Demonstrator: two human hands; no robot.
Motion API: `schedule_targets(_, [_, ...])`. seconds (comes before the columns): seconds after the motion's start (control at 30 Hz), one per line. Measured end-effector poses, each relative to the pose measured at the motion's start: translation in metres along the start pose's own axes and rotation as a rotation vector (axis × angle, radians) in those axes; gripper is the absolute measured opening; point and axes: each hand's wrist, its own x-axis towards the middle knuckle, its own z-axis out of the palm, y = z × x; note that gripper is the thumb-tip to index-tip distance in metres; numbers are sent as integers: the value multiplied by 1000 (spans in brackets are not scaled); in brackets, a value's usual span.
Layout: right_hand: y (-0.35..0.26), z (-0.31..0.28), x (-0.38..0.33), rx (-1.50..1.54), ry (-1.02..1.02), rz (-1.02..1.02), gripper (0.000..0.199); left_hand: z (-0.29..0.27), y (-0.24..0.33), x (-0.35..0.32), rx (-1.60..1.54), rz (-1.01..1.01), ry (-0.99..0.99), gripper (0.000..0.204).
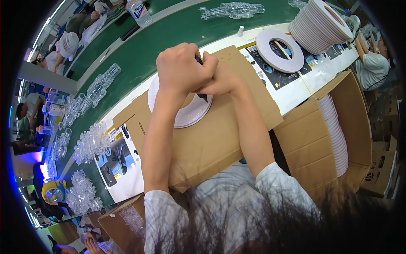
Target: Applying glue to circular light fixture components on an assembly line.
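Both my hands are clenched together over a white flat ring (195, 115), which lies on a brown cardboard sheet (211, 148) in front of me. My left hand (182, 67) is closed in a fist, pressed against my right hand (220, 78), whose fingers are also wrapped round. Between them shows a bit of a black tool (203, 97); it pokes out above and below the grip, but most of it is hidden, so its kind cannot be told. The ring's upper part and centre are largely covered by my hands and left forearm.
At the right stand a stack of white rings (319, 27), a loose white ring (280, 51) and an open carton (304, 148) holding more rings. Clear plastic parts (91, 142) are heaped on the green table (131, 63) at left. A bottle (138, 12) stands at the back. Other people work nearby.
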Motion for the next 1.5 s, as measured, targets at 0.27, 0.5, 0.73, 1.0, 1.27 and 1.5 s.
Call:
schedule_targets(0.27, [4, -2, 1, 13, -15, -1, 33, 3, -2, 0, -9, 2, -3, 28])
schedule_targets(0.5, [-1, -2, 0, -22, 15, -7, 34, 4, -4, -1, -29, 12, 14, 28])
schedule_targets(0.73, [-3, -9, 2, -153, -36, 36, 32, -28, 6, 14, -202, -223, -251, 30])
schedule_targets(1.0, [2, -15, 9, 289, 296, -29, 32, -50, -77, -8, 459, -329, -707, 63])
schedule_targets(1.27, [11, -10, 9, 457, 443, -43, 32, -35, -86, -12, 514, -395, -960, 52])
schedule_targets(1.5, [12, -11, 12, 597, 563, -125, 26, -35, -154, 56, 756, -75, -867, 39])
